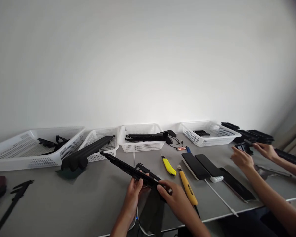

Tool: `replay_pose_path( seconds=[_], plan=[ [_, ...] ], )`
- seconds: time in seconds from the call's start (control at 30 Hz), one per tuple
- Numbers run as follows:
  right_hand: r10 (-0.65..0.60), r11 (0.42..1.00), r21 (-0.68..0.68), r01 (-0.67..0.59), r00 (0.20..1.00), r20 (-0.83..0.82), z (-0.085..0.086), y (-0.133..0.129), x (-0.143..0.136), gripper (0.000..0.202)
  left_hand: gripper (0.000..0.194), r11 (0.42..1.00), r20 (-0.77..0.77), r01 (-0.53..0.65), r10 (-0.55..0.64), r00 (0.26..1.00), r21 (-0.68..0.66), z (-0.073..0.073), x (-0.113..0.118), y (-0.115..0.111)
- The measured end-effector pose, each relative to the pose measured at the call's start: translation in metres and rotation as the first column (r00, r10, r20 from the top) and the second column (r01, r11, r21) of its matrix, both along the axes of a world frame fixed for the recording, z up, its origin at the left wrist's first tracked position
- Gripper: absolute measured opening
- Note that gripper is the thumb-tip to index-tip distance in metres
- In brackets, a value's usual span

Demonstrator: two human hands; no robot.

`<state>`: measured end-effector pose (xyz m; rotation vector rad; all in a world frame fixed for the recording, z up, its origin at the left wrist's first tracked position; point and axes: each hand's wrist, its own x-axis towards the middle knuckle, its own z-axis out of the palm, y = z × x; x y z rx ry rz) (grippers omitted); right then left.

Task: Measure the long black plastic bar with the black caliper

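Holding a long black plastic strip (128,167) low over the grey counter (64,200), both hands clamped on its near end.
Left hand (134,192) and right hand (174,196) pinch it; it looks light, thin, probably flexible, so support nearer mid-length.

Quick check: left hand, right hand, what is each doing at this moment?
Left hand: closed on the long black plastic part, fingers wrapped over its edge.
Right hand: closed on the same part's near end.
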<state>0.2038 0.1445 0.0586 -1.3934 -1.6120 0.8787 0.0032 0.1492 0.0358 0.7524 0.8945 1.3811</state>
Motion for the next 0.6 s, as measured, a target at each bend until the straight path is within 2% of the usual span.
replay_pose_path(
  seconds=[0.07,0.13,0.23,0.3,0.37,0.43,0.5,0.53,0.6],
  plan=[
    [0.017,0.995,-0.094,-0.028,0.993,-0.117,-0.011,-0.009,0.005,0.067,0.088,0.999,-0.013,0.040,-0.040,0.999,0.013,0.004,0.000,-0.002],
    [0.063,0.962,-0.233,-0.139,0.949,-0.309,-0.021,-0.013,0.003,0.082,0.087,0.997,-0.030,0.080,-0.079,0.996,0.017,0.007,-0.001,-0.005],
    [0.119,0.838,-0.346,-0.422,0.759,-0.640,-0.032,-0.017,-0.007,0.083,0.086,0.993,-0.039,0.115,-0.114,0.993,0.015,0.010,-0.002,-0.008],
    [0.113,0.804,-0.315,-0.505,0.650,-0.752,-0.030,-0.017,-0.013,0.079,0.087,0.995,-0.059,0.099,-0.098,0.993,0.012,0.008,-0.001,-0.009],
    [0.111,0.849,-0.262,-0.459,0.640,-0.760,-0.019,-0.013,-0.012,0.075,0.091,0.997,-0.077,0.078,-0.077,0.994,0.008,0.004,0.000,-0.007],
    [0.111,0.930,-0.182,-0.320,0.715,-0.690,0.004,-0.002,-0.002,0.071,0.094,0.998,-0.083,0.066,-0.064,0.994,0.015,-0.002,0.000,-0.003],
    [0.095,0.989,-0.046,-0.144,0.830,-0.550,0.033,0.018,0.013,0.066,0.093,0.998,-0.081,0.063,-0.060,0.995,0.026,-0.006,0.001,0.000],
    [0.074,0.997,0.056,-0.054,0.880,-0.470,0.048,0.031,0.021,0.065,0.092,0.998,-0.082,0.060,-0.058,0.995,0.028,-0.008,0.001,0.002],
    [-0.013,0.965,0.245,0.089,0.956,-0.294,0.074,0.061,0.036,0.057,0.088,0.998,-0.086,0.052,-0.050,0.995,0.022,-0.009,0.002,0.004]
  ],
)
